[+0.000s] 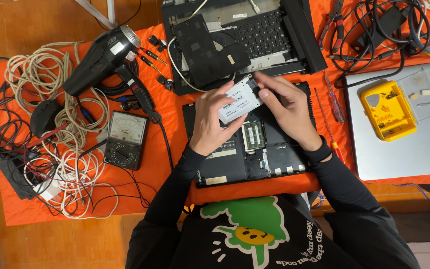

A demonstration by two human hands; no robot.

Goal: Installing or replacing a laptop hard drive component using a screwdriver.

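Now both hands' fingers clamp a flat white drive [240, 101], long axis tilted up-right, over the opened laptop [255, 159].

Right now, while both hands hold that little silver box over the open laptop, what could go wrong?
The silver drive is held only at its edges by the left hand and the right hand; if either grip slips, it might drop onto the bare memory card in the open laptop. The red screwdriver lies close by the right wrist, so a sleeve may knock it.
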